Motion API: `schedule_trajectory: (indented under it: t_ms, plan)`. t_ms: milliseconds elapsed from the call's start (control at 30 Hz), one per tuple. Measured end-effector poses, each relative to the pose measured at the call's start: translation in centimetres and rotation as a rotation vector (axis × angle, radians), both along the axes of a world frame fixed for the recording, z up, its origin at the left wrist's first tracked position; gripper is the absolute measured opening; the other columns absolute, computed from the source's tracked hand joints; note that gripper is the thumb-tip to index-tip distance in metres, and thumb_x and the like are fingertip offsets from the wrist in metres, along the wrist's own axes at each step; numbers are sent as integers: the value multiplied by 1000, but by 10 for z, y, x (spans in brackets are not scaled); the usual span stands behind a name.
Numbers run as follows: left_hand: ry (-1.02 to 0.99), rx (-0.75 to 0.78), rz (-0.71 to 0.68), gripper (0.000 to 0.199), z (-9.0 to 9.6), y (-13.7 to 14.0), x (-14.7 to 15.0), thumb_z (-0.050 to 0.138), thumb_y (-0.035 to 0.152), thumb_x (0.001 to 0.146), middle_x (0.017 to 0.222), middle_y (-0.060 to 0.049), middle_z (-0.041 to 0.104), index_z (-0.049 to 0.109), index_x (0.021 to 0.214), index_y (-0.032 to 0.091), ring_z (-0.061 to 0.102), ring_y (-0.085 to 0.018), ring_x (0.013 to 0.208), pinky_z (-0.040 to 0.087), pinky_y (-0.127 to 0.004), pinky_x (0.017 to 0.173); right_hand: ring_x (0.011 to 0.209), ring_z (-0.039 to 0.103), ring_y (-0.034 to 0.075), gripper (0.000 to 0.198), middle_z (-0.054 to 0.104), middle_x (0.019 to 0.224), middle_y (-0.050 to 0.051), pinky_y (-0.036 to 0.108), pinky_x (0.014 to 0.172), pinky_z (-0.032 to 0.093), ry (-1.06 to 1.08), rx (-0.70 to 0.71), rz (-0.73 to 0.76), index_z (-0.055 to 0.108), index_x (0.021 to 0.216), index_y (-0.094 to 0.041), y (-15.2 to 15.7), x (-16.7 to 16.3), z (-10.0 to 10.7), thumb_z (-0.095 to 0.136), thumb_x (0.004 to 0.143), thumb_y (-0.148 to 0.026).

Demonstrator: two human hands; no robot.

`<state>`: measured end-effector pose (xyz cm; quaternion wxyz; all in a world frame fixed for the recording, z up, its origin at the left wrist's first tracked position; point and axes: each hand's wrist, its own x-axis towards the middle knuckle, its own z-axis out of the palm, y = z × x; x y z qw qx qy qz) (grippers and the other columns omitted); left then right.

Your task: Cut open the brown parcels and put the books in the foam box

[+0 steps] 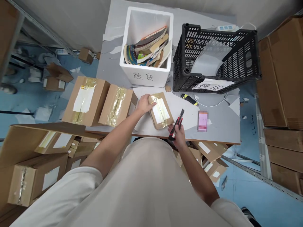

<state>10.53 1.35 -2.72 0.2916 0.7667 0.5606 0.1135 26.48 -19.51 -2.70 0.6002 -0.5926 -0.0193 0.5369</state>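
A small flat cardboard parcel (166, 121) with a white label and clear tape lies tilted at the table's front edge. My left hand (145, 104) grips its upper left side, thumb on top and fingers at the edge. In my right hand (179, 134) is a red and black utility knife (175, 127), its tip pointing up and away from me. The right fingers are wrapped round the handle, close to the parcel's lower right corner. A second, yellow and black utility knife (189, 99) lies beyond on the table.
Two taped boxes, one large (81, 101) and one smaller (117, 105), stand at left. A white foam box (145, 74) of books and a black crate (178, 75) stand behind. A phone (203, 121) lies at right. Cartons (40, 176) crowd below the table.
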Motion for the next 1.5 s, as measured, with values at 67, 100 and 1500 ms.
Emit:
schedule_trajectory:
  t_ms: [67,100,1500]
  plan:
    - [66,-21,201,57,0,-31,-16,62,56,73,110,-15,61,51,111,14,59,-31,105,47,-43,90,105,66,19,46,68,109,2,39,90,54,-112,65,31,44,106,-28,19,23,-4,69,75,-49]
    - [96,-59,270,59,0,-46,-23,61,60,72,106,-15,62,51,109,15,60,-31,101,48,-44,86,108,65,18,46,67,113,3,39,91,53,-159,90,71,44,107,-28,29,34,-6,68,75,-50]
    - [285,134,-305,113,4,-62,-13,64,74,60,153,-23,25,26,147,15,15,-38,144,15,-55,111,36,47,9,51,48,57,-9,21,33,38,-427,-213,867,51,125,-22,-13,94,35,59,79,-43]
